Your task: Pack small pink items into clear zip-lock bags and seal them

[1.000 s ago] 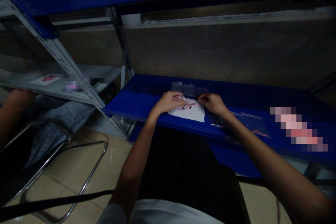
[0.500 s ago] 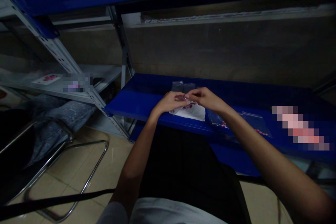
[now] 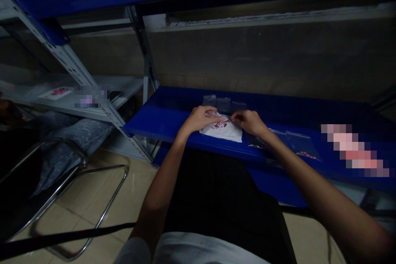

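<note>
My left hand is closed over the left side of a white sheet, with a small clear plastic bag between its thumb and fingers. Small pink and dark pieces lie on the sheet by the thumb; at this size I cannot tell whether they are loose or printed. At the sheet's right edge, my right hand pinches with its fingertips, and what is in the pinch is too small to make out.
Several clear zip bags lie behind the sheet on the blue shelf. To the right, another zip bag contains pink beads. A blurred-out pink item lies farther right. At left stand a metal-framed chair and a grey shelf.
My right hand has moved right, away from my left hand, uncovering more of the pink pieces and a bag behind. My left hand has stayed nearly in place.
</note>
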The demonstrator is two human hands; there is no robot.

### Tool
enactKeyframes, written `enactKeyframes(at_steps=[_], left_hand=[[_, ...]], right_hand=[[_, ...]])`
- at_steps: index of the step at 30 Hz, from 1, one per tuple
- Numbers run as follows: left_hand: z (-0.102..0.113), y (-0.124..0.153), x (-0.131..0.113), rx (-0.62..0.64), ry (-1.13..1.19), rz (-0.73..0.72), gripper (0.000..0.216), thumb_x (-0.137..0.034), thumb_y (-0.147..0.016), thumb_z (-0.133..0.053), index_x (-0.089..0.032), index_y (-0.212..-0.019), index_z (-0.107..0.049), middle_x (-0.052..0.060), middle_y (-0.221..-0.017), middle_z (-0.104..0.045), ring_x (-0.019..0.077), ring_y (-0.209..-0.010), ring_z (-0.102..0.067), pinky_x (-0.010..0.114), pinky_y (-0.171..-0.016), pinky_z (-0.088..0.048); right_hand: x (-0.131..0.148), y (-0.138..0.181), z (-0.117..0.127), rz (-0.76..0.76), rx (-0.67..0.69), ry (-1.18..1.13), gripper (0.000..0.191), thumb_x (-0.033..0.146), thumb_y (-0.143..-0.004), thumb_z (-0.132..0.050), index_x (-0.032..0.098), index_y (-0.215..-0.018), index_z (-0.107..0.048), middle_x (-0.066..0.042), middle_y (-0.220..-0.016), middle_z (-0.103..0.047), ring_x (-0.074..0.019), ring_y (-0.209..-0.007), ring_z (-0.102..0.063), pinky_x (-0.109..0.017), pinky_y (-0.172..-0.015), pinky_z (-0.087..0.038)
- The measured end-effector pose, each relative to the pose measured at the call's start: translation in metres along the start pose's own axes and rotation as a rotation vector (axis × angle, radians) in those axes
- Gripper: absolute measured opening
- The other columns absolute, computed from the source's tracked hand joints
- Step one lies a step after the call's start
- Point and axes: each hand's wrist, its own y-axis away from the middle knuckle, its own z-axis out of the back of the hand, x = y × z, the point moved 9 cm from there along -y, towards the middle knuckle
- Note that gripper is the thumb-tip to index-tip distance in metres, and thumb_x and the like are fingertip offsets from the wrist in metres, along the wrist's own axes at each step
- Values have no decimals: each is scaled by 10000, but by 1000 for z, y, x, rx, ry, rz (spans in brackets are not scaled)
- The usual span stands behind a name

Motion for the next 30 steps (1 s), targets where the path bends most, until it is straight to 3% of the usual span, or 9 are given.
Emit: enactKeyframes(at_steps=[12,19,24,30], left_hand=[[5,-1,-1,-22,-96,-2,537,-468,-773,-820,-106,-1163,-751,139,-997,-780,245,-940,-727,383,-894,-564],[4,0,-2,-1,-65,11,551,-467,-752,-837,-105,-1158,-752,128,-952,-779,230,-914,-730,367,-874,-569],[-9,1,-7,64,43,-29,511,-449,-753,-840,-124,-1138,-756,123,-987,-779,209,-910,-732,331,-833,-570],[-22,1,-13,169,153,-105,420,-415,-796,-804,-139,-1111,-760,91,-941,-778,180,-866,-732,311,-830,-565]], right_hand=[[-7,4,-10,9,26,64,189,128,-839,-600,187,-882,-775,-56,-861,-782,-206,-775,-701,-282,-724,-456],[-2,4,13,-38,-13,-158,124,197,-835,-622,193,-835,-746,-63,-862,-771,-214,-790,-694,-308,-743,-477],[32,4,25,-16,34,-526,195,379,-825,-687,194,-861,-733,-83,-884,-754,-218,-805,-674,-340,-735,-511],[74,5,24,18,127,-615,326,519,-762,-762,202,-833,-729,-65,-809,-739,-198,-739,-658,-331,-675,-506]])
